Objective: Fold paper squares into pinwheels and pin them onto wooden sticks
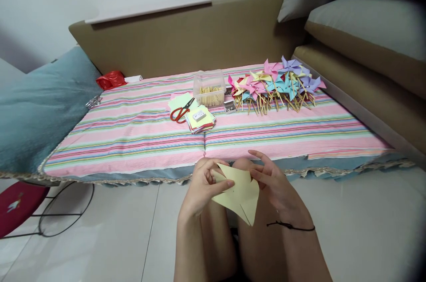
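Observation:
A pale yellow paper square [238, 191] with slits cut in from its corners is held above my knees. My left hand [208, 186] pinches it on the left side, thumb on top near the middle. My right hand [269, 180] grips its upper right edge between thumb and fingers, one finger raised away from the sheet. A slit runs toward the lower corner, and a small dark dot marks the paper near the centre.
On the striped cloth [133, 131] lie orange-handled scissors [179, 113], stacked coloured paper [201, 124] with a small white box [199, 116], a clear container [209, 80] of sticks, and finished pinwheels [276, 82]. A red bag [111, 80] and blue cushion [43, 109] are left; a red stool [20, 206] stands below.

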Demonstrator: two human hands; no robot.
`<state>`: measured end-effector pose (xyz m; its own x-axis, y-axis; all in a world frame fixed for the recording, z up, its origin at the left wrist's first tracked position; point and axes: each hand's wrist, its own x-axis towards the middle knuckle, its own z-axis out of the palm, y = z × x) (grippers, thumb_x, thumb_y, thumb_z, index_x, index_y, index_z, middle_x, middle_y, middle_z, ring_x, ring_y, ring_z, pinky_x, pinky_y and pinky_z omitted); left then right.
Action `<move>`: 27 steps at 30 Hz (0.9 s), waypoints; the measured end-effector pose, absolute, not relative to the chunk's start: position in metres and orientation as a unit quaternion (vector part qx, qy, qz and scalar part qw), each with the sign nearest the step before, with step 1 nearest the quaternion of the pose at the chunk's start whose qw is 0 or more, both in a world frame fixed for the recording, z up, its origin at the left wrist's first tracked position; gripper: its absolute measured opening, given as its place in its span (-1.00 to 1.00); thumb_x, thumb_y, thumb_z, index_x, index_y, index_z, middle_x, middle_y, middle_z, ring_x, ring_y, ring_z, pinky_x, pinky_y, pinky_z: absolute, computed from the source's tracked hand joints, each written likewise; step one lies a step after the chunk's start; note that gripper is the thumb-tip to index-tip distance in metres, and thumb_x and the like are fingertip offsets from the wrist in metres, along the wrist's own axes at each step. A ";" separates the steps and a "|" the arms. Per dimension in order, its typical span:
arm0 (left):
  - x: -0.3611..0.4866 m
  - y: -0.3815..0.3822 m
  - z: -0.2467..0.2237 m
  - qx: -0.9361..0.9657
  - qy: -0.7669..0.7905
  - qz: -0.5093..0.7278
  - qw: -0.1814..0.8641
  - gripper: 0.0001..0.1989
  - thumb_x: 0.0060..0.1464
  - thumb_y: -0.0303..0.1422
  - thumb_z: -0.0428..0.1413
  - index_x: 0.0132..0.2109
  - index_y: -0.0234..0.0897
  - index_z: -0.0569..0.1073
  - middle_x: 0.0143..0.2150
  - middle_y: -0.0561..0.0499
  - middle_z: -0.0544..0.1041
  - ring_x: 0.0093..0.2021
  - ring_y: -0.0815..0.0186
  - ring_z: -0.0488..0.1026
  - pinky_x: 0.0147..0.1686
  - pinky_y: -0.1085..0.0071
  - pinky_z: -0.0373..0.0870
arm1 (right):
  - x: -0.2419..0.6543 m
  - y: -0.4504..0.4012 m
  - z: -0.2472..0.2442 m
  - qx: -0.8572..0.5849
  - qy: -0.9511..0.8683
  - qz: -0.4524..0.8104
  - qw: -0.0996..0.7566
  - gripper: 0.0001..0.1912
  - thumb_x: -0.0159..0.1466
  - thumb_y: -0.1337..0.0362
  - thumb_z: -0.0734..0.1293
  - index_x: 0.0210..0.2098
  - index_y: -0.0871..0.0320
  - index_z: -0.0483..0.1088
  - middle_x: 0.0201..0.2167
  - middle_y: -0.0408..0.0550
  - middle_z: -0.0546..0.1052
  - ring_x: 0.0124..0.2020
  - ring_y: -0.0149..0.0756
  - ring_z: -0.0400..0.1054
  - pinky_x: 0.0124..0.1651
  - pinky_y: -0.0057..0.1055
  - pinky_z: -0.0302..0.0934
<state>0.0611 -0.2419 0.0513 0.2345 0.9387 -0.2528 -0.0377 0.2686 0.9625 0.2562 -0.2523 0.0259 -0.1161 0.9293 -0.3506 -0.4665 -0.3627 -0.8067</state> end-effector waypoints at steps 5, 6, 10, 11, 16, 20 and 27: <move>0.059 -0.241 0.049 0.499 0.497 0.375 0.604 -0.54 -0.25 -0.33 0.38 -0.11 -0.18 0.52 -0.40 0.06 0.48 -0.51 0.41 0.40 -0.51 0.50 0.30 | 0.253 -0.250 0.022 -0.423 -0.272 0.721 0.476 -0.16 -0.01 0.16 0.57 0.17 0.05 0.16 -0.54 -0.25 0.51 -0.56 -0.40 0.31 -0.47 -0.48 0.08; 0.059 -0.240 0.048 0.501 0.499 0.377 0.599 -0.53 -0.26 -0.32 0.39 -0.11 -0.18 0.52 -0.42 0.07 0.46 -0.52 0.42 0.38 -0.53 0.50 0.29 | 0.252 -0.250 0.021 -0.423 -0.271 0.723 0.474 -0.16 -0.01 0.17 0.57 0.17 0.05 0.15 -0.53 -0.25 0.52 -0.55 -0.40 0.32 -0.46 -0.48 0.10; 0.059 -0.239 0.046 0.496 0.498 0.387 0.596 -0.51 -0.29 -0.29 0.40 -0.12 -0.21 0.52 -0.49 0.12 0.41 -0.56 0.46 0.32 -0.55 0.52 0.27 | 0.247 -0.250 0.021 -0.438 -0.283 0.712 0.470 -0.19 -0.02 0.17 0.57 0.14 0.06 0.17 -0.52 -0.24 0.54 -0.54 -0.38 0.36 -0.45 -0.47 0.14; 0.060 -0.239 0.046 0.494 0.496 0.389 0.599 -0.50 -0.29 -0.29 0.40 -0.12 -0.22 0.51 -0.50 0.13 0.40 -0.56 0.46 0.32 -0.55 0.52 0.27 | 0.245 -0.250 0.022 -0.440 -0.286 0.708 0.472 -0.20 -0.02 0.17 0.56 0.13 0.06 0.17 -0.52 -0.24 0.54 -0.52 -0.37 0.37 -0.44 -0.47 0.16; 0.064 -0.239 0.043 0.476 0.488 0.396 0.615 -0.50 -0.32 -0.32 0.42 -0.13 -0.23 0.51 -0.51 0.15 0.39 -0.57 0.49 0.31 -0.56 0.55 0.25 | 0.235 -0.250 0.022 -0.442 -0.297 0.695 0.484 -0.28 -0.03 0.17 0.56 0.06 0.07 0.25 -0.51 -0.22 0.56 -0.50 -0.33 0.42 -0.39 -0.41 0.24; 0.067 -0.239 0.042 0.455 0.475 0.400 0.639 -0.50 -0.27 -0.35 0.41 -0.11 -0.18 0.48 -0.43 0.13 0.46 -0.52 0.46 0.40 -0.52 0.55 0.29 | 0.230 -0.249 0.020 -0.443 -0.320 0.672 0.499 -0.35 -0.05 0.18 0.56 -0.01 0.07 0.30 -0.51 -0.21 0.56 -0.51 -0.36 0.41 -0.43 -0.45 0.24; 0.068 -0.239 0.045 0.435 0.455 0.393 0.670 -0.46 -0.28 -0.39 0.40 -0.07 -0.17 0.46 -0.33 0.05 0.58 -0.42 0.35 0.50 -0.43 0.49 0.38 | 0.228 -0.250 0.015 -0.464 -0.342 0.649 0.496 -0.33 -0.07 0.22 0.57 0.00 0.07 0.32 -0.46 -0.16 0.59 -0.43 -0.29 0.48 -0.38 -0.41 0.32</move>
